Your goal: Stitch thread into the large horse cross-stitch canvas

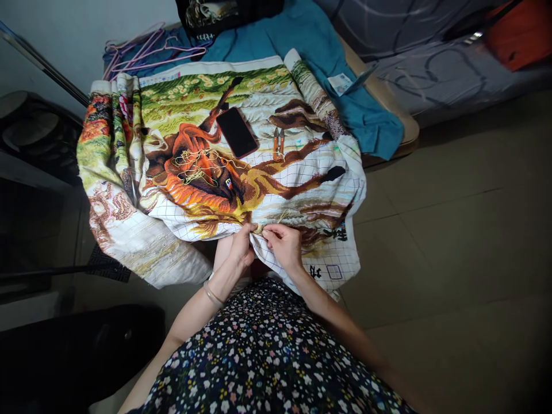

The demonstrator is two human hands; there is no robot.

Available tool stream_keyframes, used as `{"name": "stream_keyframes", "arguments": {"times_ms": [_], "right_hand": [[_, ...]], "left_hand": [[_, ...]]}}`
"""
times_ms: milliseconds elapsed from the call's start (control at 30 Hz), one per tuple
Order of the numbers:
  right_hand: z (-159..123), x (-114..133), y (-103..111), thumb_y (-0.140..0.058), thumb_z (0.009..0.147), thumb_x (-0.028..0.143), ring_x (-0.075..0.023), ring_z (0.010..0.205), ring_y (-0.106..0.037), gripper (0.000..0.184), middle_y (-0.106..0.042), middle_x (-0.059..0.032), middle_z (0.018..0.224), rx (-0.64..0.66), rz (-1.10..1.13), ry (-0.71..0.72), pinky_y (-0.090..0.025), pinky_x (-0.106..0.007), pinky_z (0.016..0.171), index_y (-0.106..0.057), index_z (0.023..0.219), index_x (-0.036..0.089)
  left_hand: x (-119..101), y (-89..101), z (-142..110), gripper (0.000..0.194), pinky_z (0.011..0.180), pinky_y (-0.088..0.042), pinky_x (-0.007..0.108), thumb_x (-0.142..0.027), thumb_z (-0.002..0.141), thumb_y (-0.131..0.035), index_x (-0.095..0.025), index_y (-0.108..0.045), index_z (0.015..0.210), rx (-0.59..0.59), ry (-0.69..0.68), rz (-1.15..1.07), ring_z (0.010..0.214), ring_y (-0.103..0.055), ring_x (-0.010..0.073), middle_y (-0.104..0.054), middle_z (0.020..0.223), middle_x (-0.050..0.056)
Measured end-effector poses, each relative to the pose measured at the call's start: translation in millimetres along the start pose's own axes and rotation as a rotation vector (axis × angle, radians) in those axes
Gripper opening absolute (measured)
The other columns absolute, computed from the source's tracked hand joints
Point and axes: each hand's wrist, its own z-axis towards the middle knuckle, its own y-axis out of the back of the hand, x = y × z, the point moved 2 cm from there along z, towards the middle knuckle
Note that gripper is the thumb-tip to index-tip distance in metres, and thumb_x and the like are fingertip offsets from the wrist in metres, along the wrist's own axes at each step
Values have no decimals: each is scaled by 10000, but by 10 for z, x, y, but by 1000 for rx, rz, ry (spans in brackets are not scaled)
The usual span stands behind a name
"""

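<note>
A large cross-stitch canvas [302, 198] with a stitched horse drapes over my lap and the surface ahead. My left hand [242, 244] grips its near edge, thumb on top and fingers folded beneath. Just to the right, my right hand [282, 242] is closed in a pinch at the cloth, close to the left thumb. A short yellowish thread shows by its fingertips; whether a needle is between them is too small to tell. Farther up the canvas lie a loose tangle of yellow thread [200, 167], a dark phone [237, 132] and orange-handled thread snips [278, 145].
Rolled canvas ends stand at the left [99, 126] and the upper right [317, 95]. Behind are pink hangers [150, 54], a teal cloth [259, 40] and a black bag [228, 14]. A dark padded object [86, 351] sits at lower left. Tiled floor [452, 247] lies to the right.
</note>
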Motion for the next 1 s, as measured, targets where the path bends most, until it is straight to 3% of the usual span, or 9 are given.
{"name": "stream_keyframes", "arguments": {"times_ms": [133,267,433,567,667,833,900,1000], "right_hand": [[10,2,-9,-611,711,317,-103,436,-486,212,-652,-29,594,-4,-6,-7,-403,-233,457,-704,746,130],[28,35,-10,-612,708,309,-99,434,-488,171,-628,-9,581,-10,24,-29,-410,-226,449,-648,750,147],[64,95,35,-629,717,307,-99,424,-493,197,-583,40,542,-22,21,-13,-415,-206,430,-548,848,184],[114,121,107,-580,782,339,-113,423,-521,243,-577,55,557,53,-21,15,-434,-214,431,-506,966,200],[166,173,140,-498,852,334,-127,459,-574,211,-609,30,620,144,-146,58,-452,-231,469,-528,1010,198],[225,346,79,-480,842,199,-105,435,-537,88,-574,27,555,245,-462,118,-418,-234,524,-523,765,195],[265,418,113,-495,848,229,-100,421,-516,102,-573,28,554,224,-390,110,-392,-228,495,-500,750,200],[413,538,429,-499,881,383,-93,437,-508,170,-628,14,674,44,35,132,-377,-225,462,-491,845,217]], "left_hand": [[-7,-17,-2,168,715,-470,279,-107,551,-648,-162,-575,692,2,20,-9,664,-627,155,-593,595,-13],[48,-8,-40,154,711,-461,274,-129,572,-678,-159,-590,696,15,10,-39,608,-581,127,-595,605,-17],[223,19,-85,176,705,-448,268,-245,632,-739,-157,-625,732,66,-18,-164,593,-542,102,-641,700,-13],[272,6,-3,174,662,-433,262,-205,600,-763,-147,-614,667,141,40,-93,526,-485,82,-603,626,-25],[237,-7,54,173,660,-433,269,-176,581,-761,-151,-621,679,155,59,-9,514,-489,89,-603,611,-26],[192,-26,36,217,782,-465,304,-203,571,-746,-155,-646,757,146,27,67,729,-638,179,-673,697,17],[180,-41,15,210,810,-473,317,-218,572,-740,-156,-641,746,170,13,61,787,-659,205,-686,713,31],[156,-44,-6,233,845,-481,331,-199,579,-738,-159,-646,790,154,-5,27,864,-675,223,-715,794,51]]}}
